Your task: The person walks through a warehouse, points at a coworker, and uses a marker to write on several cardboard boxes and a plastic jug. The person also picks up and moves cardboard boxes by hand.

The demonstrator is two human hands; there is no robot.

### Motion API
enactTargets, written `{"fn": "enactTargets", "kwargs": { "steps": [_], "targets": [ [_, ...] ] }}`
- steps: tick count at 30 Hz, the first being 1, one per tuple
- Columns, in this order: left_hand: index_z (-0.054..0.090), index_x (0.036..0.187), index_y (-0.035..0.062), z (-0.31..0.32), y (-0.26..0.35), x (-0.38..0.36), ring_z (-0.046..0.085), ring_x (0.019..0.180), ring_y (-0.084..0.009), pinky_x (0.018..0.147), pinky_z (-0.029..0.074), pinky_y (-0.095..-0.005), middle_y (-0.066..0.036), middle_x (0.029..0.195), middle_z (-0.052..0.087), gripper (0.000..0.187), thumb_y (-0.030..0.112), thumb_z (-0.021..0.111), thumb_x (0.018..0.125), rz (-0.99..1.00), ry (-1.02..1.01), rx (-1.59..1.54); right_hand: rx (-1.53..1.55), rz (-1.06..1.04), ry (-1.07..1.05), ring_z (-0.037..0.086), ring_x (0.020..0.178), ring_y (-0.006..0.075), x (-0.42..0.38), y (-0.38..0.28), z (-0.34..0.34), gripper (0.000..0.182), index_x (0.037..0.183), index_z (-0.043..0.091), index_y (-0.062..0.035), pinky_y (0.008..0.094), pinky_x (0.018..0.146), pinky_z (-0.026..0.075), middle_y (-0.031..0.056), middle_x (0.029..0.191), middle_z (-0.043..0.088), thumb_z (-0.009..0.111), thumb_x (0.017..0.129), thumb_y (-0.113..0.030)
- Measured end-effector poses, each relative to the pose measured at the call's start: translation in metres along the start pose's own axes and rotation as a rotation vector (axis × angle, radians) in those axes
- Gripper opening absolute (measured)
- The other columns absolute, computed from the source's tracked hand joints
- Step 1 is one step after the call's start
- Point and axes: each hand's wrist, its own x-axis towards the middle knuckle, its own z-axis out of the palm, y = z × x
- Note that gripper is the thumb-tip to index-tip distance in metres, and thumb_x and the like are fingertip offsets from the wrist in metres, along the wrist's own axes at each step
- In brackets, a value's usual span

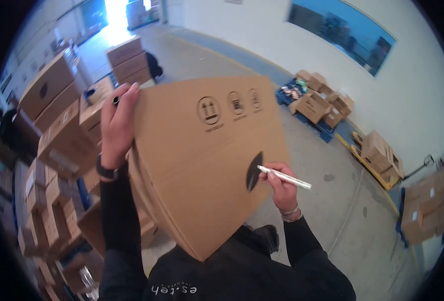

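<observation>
A large brown cardboard box (202, 165) is held up in front of me, tilted, with printed handling symbols near its top. My left hand (116, 128) grips the box's upper left edge, with a small dark cap between the fingers. At the box's right side, beside its dark oval handle hole, my right hand (278, 181) holds a white marker pen (285, 177). The pen's tip touches the cardboard next to the hole.
Stacks of cardboard boxes (56, 115) fill the left side. More boxes on blue pallets (314, 108) and a yellow pallet (380, 155) line the white wall at right. A person in dark clothes (9, 133) stands at far left. Grey concrete floor (342, 215) lies below.
</observation>
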Motion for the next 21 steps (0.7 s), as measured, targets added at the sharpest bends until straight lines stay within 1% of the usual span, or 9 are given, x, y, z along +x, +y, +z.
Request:
{"fn": "enactTargets", "kwargs": {
  "steps": [2, 4, 5, 8, 10, 11, 14, 17, 21],
  "targets": [
    [0.06, 0.112, -0.0049, -0.005, -0.001, -0.006, 0.056, 0.097, -0.0086, 0.083, 0.045, -0.0231, -0.006, 0.106, 0.062, 0.027, 0.015, 0.062, 0.094, -0.086, 0.092, -0.049, 0.064, 0.031, -0.086, 0.062, 0.075, 0.0124, -0.005, -0.019, 0.018, 0.019, 0.104, 0.06, 0.0016, 0.0262, 0.069, 0.051, 0.0075, 0.088, 0.065, 0.057, 0.093, -0.013],
    [0.063, 0.109, -0.0035, -0.008, -0.007, -0.014, 0.056, 0.096, -0.0086, 0.083, 0.045, -0.023, -0.004, 0.106, 0.062, 0.025, 0.017, 0.062, 0.093, 0.021, 0.112, -0.047, -0.036, -0.19, -0.426, 0.061, 0.072, 0.0134, -0.009, -0.03, 0.027, 0.02, 0.101, 0.062, 0.0004, 0.0271, 0.064, 0.048, 0.0086, 0.084, 0.066, 0.06, 0.088, -0.015],
    [0.063, 0.109, -0.0035, -0.01, -0.012, -0.014, 0.056, 0.096, -0.0086, 0.083, 0.045, -0.023, -0.004, 0.106, 0.062, 0.025, 0.017, 0.062, 0.093, 0.008, 0.126, -0.032, 0.021, -0.097, -0.478, 0.06, 0.07, 0.016, -0.015, -0.038, 0.038, 0.019, 0.097, 0.064, -0.0014, 0.0297, 0.066, 0.046, 0.0072, 0.079, 0.065, 0.062, 0.084, -0.015],
    [0.064, 0.104, -0.0034, -0.01, -0.019, -0.013, 0.056, 0.092, -0.0072, 0.08, 0.045, -0.0215, -0.002, 0.101, 0.062, 0.023, 0.017, 0.06, 0.094, -0.237, 0.127, -0.325, -0.111, -0.262, -0.592, 0.06, 0.069, 0.0189, -0.013, -0.053, 0.059, 0.017, 0.096, 0.065, -0.0026, 0.0314, 0.072, 0.046, 0.0043, 0.075, 0.063, 0.061, 0.082, -0.011],
    [0.065, 0.102, -0.0021, -0.005, -0.015, -0.017, 0.055, 0.086, -0.0056, 0.075, 0.044, -0.0204, -0.001, 0.095, 0.062, 0.021, 0.016, 0.058, 0.094, -0.245, 0.081, -0.438, -0.123, -0.237, -0.618, 0.059, 0.072, 0.0205, -0.013, -0.054, 0.066, 0.016, 0.093, 0.066, -0.0053, 0.033, 0.078, 0.043, 0.0015, 0.073, 0.063, 0.063, 0.079, -0.012],
    [0.065, 0.098, -0.0007, 0.001, -0.001, -0.022, 0.053, 0.079, -0.0033, 0.07, 0.042, -0.0189, 0.003, 0.085, 0.061, 0.02, 0.017, 0.056, 0.095, -0.137, 0.121, -0.301, -0.196, -0.308, -0.661, 0.059, 0.074, 0.0199, -0.011, -0.053, 0.067, 0.016, 0.092, 0.067, -0.0068, 0.0337, 0.08, 0.041, 0.0009, 0.073, 0.063, 0.064, 0.077, -0.012],
    [0.063, 0.089, 0.0016, 0.006, 0.005, -0.019, 0.049, 0.074, -0.0019, 0.065, 0.04, -0.018, 0.005, 0.079, 0.057, 0.02, 0.019, 0.055, 0.095, -0.219, 0.033, -0.419, -0.298, -0.369, -0.708, 0.058, 0.078, 0.0192, -0.01, -0.056, 0.073, 0.016, 0.089, 0.068, -0.0097, 0.0357, 0.083, 0.038, -0.0009, 0.072, 0.063, 0.065, 0.074, -0.014],
    [0.06, 0.082, 0.0033, 0.011, 0.01, -0.02, 0.045, 0.069, -0.0009, 0.061, 0.036, -0.018, 0.007, 0.074, 0.052, 0.022, 0.02, 0.054, 0.096, -0.062, -0.039, -0.281, -0.336, -0.38, -0.702, 0.057, 0.079, 0.0193, -0.01, -0.061, 0.077, 0.015, 0.087, 0.068, -0.0114, 0.0375, 0.085, 0.036, -0.0024, 0.07, 0.062, 0.066, 0.072, -0.015],
    [0.059, 0.081, 0.0038, 0.017, 0.009, -0.019, 0.044, 0.069, -0.0014, 0.06, 0.035, -0.019, 0.007, 0.073, 0.05, 0.022, 0.02, 0.054, 0.096, -0.05, -0.062, -0.259, -0.394, -0.405, -0.723, 0.057, 0.079, 0.0193, -0.011, -0.064, 0.076, 0.015, 0.086, 0.068, -0.0121, 0.0379, 0.085, 0.035, -0.0029, 0.07, 0.061, 0.066, 0.072, -0.017]
  ]
}}
